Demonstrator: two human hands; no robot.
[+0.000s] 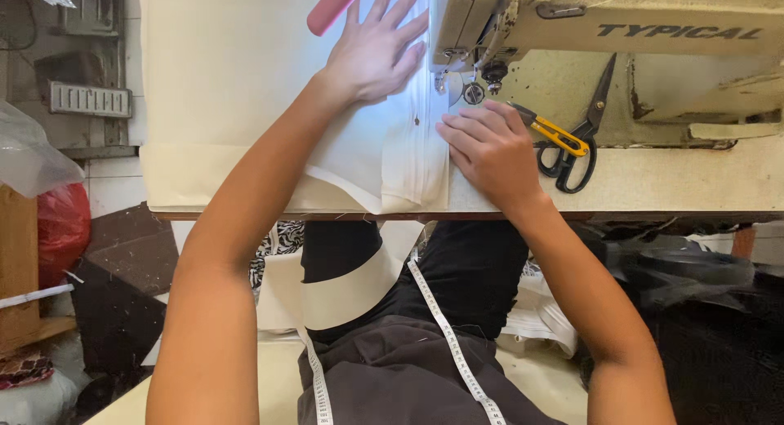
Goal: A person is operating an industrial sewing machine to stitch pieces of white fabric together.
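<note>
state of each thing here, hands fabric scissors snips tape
left hand: open, flat on the cream fabric
right hand: fingers pressing the fabric's folded edge
cream fabric: spread flat, edge folded by the needle
black scissors: closed, lying on the table
yellow snips: lying loose
tape measure: draped over the lap

At the sewing table, the machine head [604, 25] walls off the upper right of the frame, its needle area [490, 78] hanging low just right of the left hand [371, 53] and just above the right hand [490, 151]. Scissors [576, 139] lie touching the right hand's far side, blocking passage rightward along the bed. A pink bar [335, 7] crosses the top of the frame just left of the left hand's fingers. Open room remains over the flat cream cloth [229, 90] at centre left and on the bare table strip [686, 184] at lower right.
</note>
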